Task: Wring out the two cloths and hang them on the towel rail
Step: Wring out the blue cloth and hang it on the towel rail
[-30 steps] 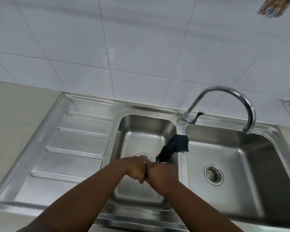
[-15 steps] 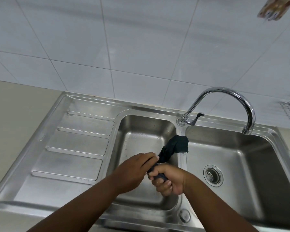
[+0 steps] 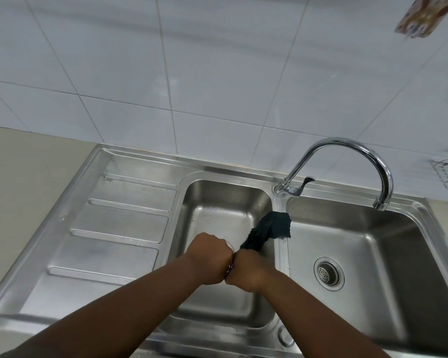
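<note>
Stainless steel fills most of the view: a double sink (image 3: 414, 215) with a ribbed draining board (image 3: 109, 228) on its left, set into a pale counter (image 3: 23, 177) under white wall tiles (image 3: 217, 73). A curved chrome tap (image 3: 347, 147) rises behind the divider between the two bowls, its spout over the right bowl, where a round strainer drain (image 3: 328, 273) sits in the floor. Both forearms reach in from the bottom edge over the smaller left bowl (image 3: 223, 202). The left hand (image 3: 210, 258) and the right hand (image 3: 246, 271) are each clenched into a tight fist, knuckles pressed together, gripping one dark cloth (image 3: 268, 229) between them. Most of the cloth is hidden inside the fists; a twisted, bunched dark teal-black end sticks up and to the right out of the right fist, its loose tip lying on the divider between the bowls.
</note>
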`<state>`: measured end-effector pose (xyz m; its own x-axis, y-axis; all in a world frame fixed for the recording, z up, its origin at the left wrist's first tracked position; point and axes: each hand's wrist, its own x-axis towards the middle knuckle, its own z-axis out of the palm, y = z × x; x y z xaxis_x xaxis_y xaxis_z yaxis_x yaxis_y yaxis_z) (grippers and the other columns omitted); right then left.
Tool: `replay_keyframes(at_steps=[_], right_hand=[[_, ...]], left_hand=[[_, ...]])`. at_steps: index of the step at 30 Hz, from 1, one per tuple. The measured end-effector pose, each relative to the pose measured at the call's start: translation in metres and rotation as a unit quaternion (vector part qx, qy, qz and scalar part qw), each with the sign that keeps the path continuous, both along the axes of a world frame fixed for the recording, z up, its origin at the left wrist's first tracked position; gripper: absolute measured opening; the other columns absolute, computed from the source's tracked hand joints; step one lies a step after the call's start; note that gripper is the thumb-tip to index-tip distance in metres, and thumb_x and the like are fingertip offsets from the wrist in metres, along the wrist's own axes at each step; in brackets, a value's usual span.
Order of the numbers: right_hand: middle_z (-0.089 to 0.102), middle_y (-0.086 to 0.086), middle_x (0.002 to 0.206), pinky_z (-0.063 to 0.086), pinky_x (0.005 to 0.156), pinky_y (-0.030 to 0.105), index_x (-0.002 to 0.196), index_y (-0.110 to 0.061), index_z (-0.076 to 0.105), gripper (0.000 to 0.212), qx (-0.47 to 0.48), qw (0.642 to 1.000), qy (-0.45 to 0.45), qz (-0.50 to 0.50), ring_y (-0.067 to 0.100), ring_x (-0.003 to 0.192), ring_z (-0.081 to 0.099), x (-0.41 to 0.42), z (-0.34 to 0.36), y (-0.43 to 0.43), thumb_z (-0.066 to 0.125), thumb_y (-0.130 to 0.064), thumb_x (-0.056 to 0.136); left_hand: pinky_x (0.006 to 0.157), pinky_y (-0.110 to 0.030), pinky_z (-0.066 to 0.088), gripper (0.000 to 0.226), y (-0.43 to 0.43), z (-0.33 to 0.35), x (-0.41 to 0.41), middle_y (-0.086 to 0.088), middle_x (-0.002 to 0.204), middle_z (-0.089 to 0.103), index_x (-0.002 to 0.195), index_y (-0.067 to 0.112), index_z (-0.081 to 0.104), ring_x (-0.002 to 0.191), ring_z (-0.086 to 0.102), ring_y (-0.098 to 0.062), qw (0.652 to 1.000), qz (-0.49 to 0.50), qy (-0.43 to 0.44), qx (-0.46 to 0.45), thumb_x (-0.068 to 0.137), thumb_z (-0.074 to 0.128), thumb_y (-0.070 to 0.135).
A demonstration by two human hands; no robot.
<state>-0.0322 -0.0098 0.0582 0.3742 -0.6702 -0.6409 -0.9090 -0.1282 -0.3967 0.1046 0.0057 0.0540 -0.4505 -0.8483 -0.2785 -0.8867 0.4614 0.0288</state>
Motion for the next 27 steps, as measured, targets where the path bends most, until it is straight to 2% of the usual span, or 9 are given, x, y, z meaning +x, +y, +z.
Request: replay_keyframes(at_steps=[6,9,12,14,17,20,23,25,27], right_hand=[[0.071,0.004,0.075,0.036,0.053,0.028,0.085,-0.016,0.066,0.010,-0.264,0.940,0.078,0.203,0.025,0.063,0.066,-0.002,-0.017,0.005,0.058,-0.013,0.079],[0.062,-0.001,0.046,0.026,0.040,0.021,0.068,-0.020,0.066,0.017,-0.332,0.899,0.108,0.266,0.016,0.035,0.057,-0.004,-0.020,0.006,0.077,-0.019,0.055],[0.068,0.002,0.058,0.031,0.042,0.025,0.092,-0.012,0.065,0.019,-0.347,0.888,0.081,0.292,0.023,0.043,0.062,-0.006,-0.027,0.006,0.066,-0.019,0.074],[0.067,0.001,0.056,0.030,0.041,0.023,0.091,-0.014,0.065,0.018,-0.356,0.880,0.076,0.305,0.022,0.041,0.060,-0.007,-0.026,0.004,0.068,-0.022,0.075],[0.058,-0.003,0.042,0.023,0.037,0.018,0.073,-0.020,0.065,0.023,-0.360,0.872,0.082,0.322,0.015,0.028,0.051,-0.006,-0.025,0.007,0.079,-0.029,0.058],[0.061,-0.001,0.046,0.026,0.038,0.019,0.073,-0.021,0.064,0.023,-0.353,0.881,0.055,0.310,0.017,0.033,0.055,-0.009,-0.027,0.010,0.078,-0.032,0.059],[0.071,0.009,0.084,0.039,0.052,0.030,0.107,-0.014,0.056,0.032,-0.295,0.927,-0.003,0.232,0.028,0.068,0.068,-0.016,-0.029,0.010,0.063,-0.032,0.081],[0.065,0.009,0.104,0.044,0.063,0.031,0.119,-0.016,0.046,0.045,-0.248,0.946,-0.061,0.199,0.027,0.086,0.065,-0.025,-0.027,0.009,0.064,-0.035,0.082],[0.059,0.003,0.110,0.044,0.071,0.029,0.123,-0.024,0.044,0.050,-0.205,0.955,-0.122,0.175,0.019,0.094,0.057,-0.033,-0.022,0.008,0.066,-0.041,0.081]], left_hand=[[0.064,-0.033,0.046,0.019,0.003,-0.017,-0.006,0.001,0.083,0.063,0.090,0.018,0.063,0.075,0.062,-0.023,0.971,0.157,0.055,0.172,0.081,0.051,0.029],[0.071,-0.033,0.050,0.021,0.000,-0.024,-0.006,0.001,0.089,0.062,0.094,0.016,0.066,0.079,0.059,-0.021,0.929,0.211,0.125,0.277,0.076,0.060,0.024],[0.078,-0.033,0.052,0.029,-0.002,-0.028,-0.003,-0.005,0.083,0.065,0.099,0.011,0.069,0.075,0.062,-0.021,0.853,0.278,0.193,0.398,0.074,0.072,0.026],[0.064,-0.027,0.051,0.022,-0.002,-0.029,-0.001,-0.002,0.062,0.049,0.088,0.013,0.067,0.051,0.047,-0.015,0.803,0.318,0.217,0.454,0.073,0.074,0.027],[0.043,-0.020,0.023,0.031,0.001,-0.030,0.006,0.003,0.046,0.033,0.056,0.021,0.048,0.038,0.023,-0.012,0.759,0.335,0.242,0.503,0.073,0.074,0.022],[0.044,-0.024,0.032,0.021,0.008,-0.033,0.006,0.002,0.051,0.045,0.061,0.023,0.059,0.041,0.037,-0.013,0.791,0.298,0.246,0.475,0.071,0.076,0.027],[0.071,-0.024,0.046,0.026,0.016,-0.040,0.004,-0.003,0.096,0.071,0.099,0.023,0.070,0.083,0.062,-0.012,0.852,0.243,0.262,0.381,0.075,0.077,0.032],[0.082,-0.024,0.047,0.042,0.020,-0.041,0.005,-0.002,0.115,0.068,0.118,0.024,0.062,0.099,0.061,-0.012,0.858,0.242,0.280,0.356,0.078,0.073,0.030],[0.080,-0.028,0.051,0.053,0.022,-0.036,0.011,0.000,0.111,0.065,0.125,0.029,0.045,0.096,0.061,-0.014,0.828,0.292,0.319,0.357,0.076,0.066,0.035]])
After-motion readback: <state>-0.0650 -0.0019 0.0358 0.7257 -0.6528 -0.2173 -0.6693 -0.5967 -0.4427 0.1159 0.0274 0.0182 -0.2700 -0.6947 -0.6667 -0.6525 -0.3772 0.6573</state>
